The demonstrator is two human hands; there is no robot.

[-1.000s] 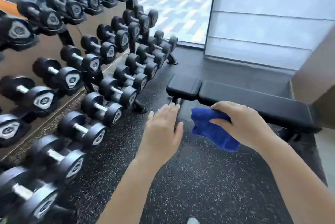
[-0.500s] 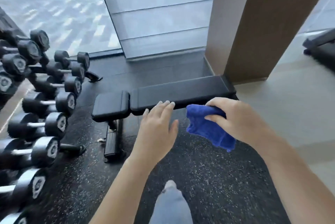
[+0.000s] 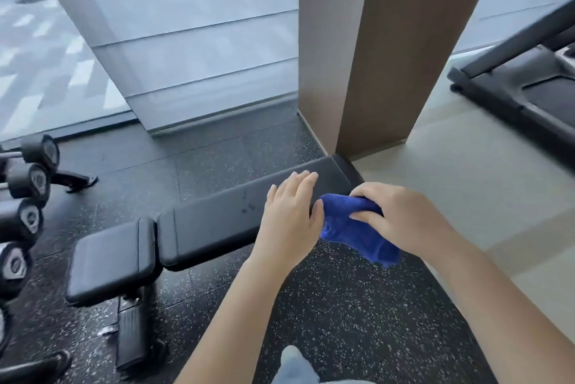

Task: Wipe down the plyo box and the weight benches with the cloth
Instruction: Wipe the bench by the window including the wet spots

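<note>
A black padded weight bench (image 3: 214, 225) lies flat across the middle of the view, its small seat pad (image 3: 112, 259) at the left and its long pad running up to the right. My right hand (image 3: 401, 218) grips a bunched blue cloth (image 3: 351, 231) over the bench's near right edge. My left hand (image 3: 289, 218) hovers flat, fingers together, over the long pad just left of the cloth, its thumb by the cloth. No plyo box is in view.
A rack of black dumbbells (image 3: 28, 184) lines the left edge. A brown pillar (image 3: 373, 51) stands right behind the bench's far end. A treadmill (image 3: 516, 88) sits at the upper right on pale flooring. Speckled black rubber floor (image 3: 342, 315) spreads around my knee (image 3: 292, 365).
The view has swung right, away from the dumbbell rack, and closer to the bench. Both hands have come together over the bench's right end, the cloth still in my right hand.
</note>
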